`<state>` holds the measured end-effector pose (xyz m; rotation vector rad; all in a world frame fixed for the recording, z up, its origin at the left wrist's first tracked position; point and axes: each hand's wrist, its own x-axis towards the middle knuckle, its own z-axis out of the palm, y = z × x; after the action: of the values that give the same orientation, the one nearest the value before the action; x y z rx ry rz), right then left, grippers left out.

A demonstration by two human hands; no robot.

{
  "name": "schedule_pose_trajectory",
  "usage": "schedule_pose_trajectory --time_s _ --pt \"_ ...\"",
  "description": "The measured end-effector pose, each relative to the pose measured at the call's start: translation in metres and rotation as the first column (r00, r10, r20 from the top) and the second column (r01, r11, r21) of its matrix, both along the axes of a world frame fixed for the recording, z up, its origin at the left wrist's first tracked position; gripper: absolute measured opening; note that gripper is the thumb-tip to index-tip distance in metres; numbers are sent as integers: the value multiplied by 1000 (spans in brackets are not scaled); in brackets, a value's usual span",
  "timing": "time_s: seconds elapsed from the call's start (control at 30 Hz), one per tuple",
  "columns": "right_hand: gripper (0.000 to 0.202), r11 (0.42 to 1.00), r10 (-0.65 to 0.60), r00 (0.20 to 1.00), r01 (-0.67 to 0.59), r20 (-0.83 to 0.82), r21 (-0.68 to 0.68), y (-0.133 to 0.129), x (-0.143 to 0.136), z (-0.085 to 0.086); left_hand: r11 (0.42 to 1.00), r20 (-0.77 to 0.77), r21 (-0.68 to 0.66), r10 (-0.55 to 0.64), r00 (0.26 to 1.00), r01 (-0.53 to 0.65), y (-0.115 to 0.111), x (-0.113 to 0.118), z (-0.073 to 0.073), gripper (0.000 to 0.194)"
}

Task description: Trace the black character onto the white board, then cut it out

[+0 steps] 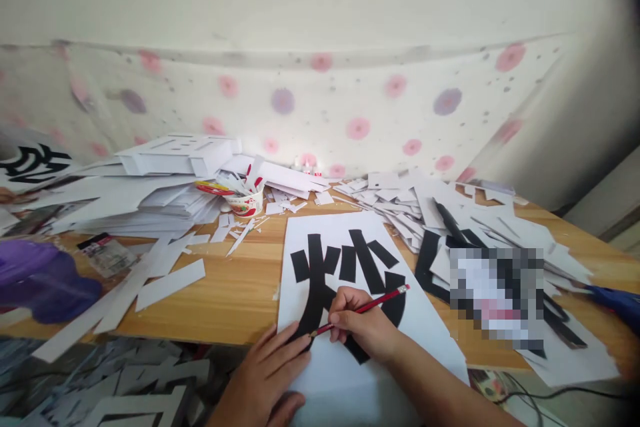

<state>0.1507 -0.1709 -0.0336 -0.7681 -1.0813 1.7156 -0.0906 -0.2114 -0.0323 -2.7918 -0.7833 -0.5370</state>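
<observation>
A white sheet (370, 380) lies on the wooden table, bearing large black character pieces (315, 260). My right hand (363, 323) is closed around a red pencil (383, 298), whose tip points down-left at the lower end of a black stroke. The pencil's eraser end points up to the right. My left hand (273, 373) lies flat at the sheet's lower left, its fingers spread and its fingertips by the same black stroke, just left of the pencil tip.
Stacked white boards (165, 203) and a paper cup with tools (247, 201) stand back left. A purple object (40, 280) lies at far left. White offcuts (395, 197) and black pieces (430, 260) cover the right side. A cable (565, 390) hangs below the table edge.
</observation>
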Motion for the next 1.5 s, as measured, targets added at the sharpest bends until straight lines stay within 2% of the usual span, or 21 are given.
schedule_pose_trajectory --time_s 0.07,0.13,0.37,0.53,0.73,1.07,1.5 --pt "36 1000 -6 1000 6 -1 6 0 0 0 988 20 156 -6 1000 2 -6 -6 -10 44" --pt "37 1000 -5 1000 5 16 25 -1 0 0 970 23 243 8 1000 -13 -9 -9 -14 43" --pt "39 998 -22 997 17 73 58 -3 -2 3 923 27 383 19 999 -28 -11 -6 -19 41" --pt "41 999 3 997 -7 81 50 -2 -2 2 893 26 444 72 997 -76 -10 -4 -35 37" --pt "42 998 8 996 -13 94 55 -4 -2 5 892 5 448 59 998 -55 -8 -9 -48 37" --pt "40 998 6 994 -13 105 65 -6 0 11 907 49 409 94 994 -105 -13 -2 -43 41" --pt "37 995 -1 990 -13 144 97 -7 3 8 935 159 320 105 982 -152 -17 3 -42 36"
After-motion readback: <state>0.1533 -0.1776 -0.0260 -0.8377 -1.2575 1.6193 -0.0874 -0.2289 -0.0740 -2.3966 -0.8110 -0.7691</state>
